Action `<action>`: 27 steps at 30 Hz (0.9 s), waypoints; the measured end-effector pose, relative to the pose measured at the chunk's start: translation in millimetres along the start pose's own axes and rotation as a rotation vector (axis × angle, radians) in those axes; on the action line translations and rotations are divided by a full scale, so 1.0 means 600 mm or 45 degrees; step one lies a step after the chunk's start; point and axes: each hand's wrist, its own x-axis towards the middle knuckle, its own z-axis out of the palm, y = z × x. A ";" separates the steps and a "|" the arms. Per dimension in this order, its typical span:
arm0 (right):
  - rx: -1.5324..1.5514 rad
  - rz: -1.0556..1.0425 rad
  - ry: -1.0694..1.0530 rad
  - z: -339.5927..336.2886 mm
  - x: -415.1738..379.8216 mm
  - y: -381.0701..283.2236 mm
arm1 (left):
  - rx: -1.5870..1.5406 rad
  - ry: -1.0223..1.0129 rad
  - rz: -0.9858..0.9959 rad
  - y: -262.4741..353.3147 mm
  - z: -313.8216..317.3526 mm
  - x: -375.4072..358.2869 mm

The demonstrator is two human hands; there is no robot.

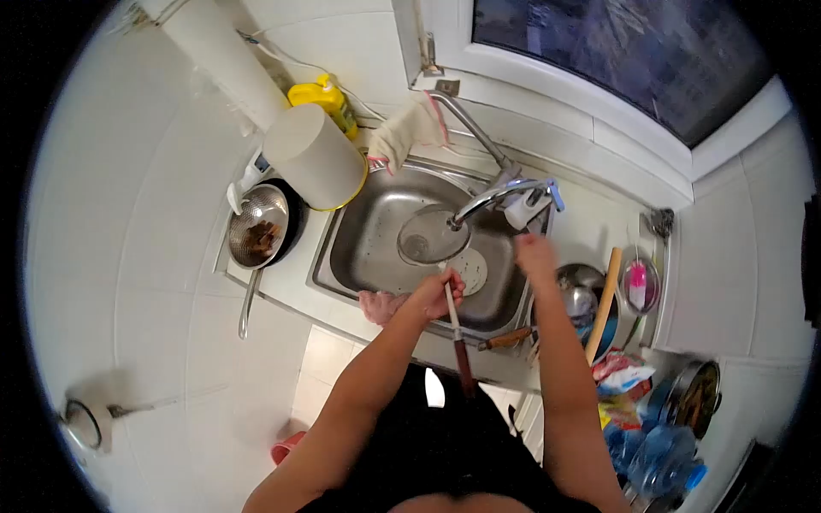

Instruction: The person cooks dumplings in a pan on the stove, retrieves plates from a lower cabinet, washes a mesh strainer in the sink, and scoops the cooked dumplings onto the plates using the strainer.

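In the sink's near part, my left hand (440, 293) is closed around the metal shaft of a long utensil (462, 363) with a dark reddish-brown handle. That handle points back toward my body; its working end cannot be made out. Close by lie a white disc (468, 272) with dark specks and a round see-through vessel (432, 239) under the faucet (496, 195). My right hand (536, 256) is over the sink's right side, below the white faucet attachment (526, 208). Its fingers look curled, slightly blurred, and whatever they hold is hidden.
A pinkish cloth (380, 306) lies over the sink's (321, 272) front rim. At left are a metal strainer (256, 224) with brown pieces and a large cream container (316, 162). Pans, a wooden rolling pin (604, 303) and a wood-handled tool (505, 339) crowd the right.
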 end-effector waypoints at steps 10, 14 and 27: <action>1.261 0.768 -0.284 0.161 -0.069 -0.092 | 1.838 -0.027 0.100 0.112 -0.041 -0.024; 0.690 0.621 -0.310 0.172 -0.075 -0.048 | 1.867 0.398 1.650 0.172 -0.005 0.023; 0.126 -0.069 0.117 0.262 -0.114 -0.011 | 1.891 0.100 1.159 0.152 0.053 0.092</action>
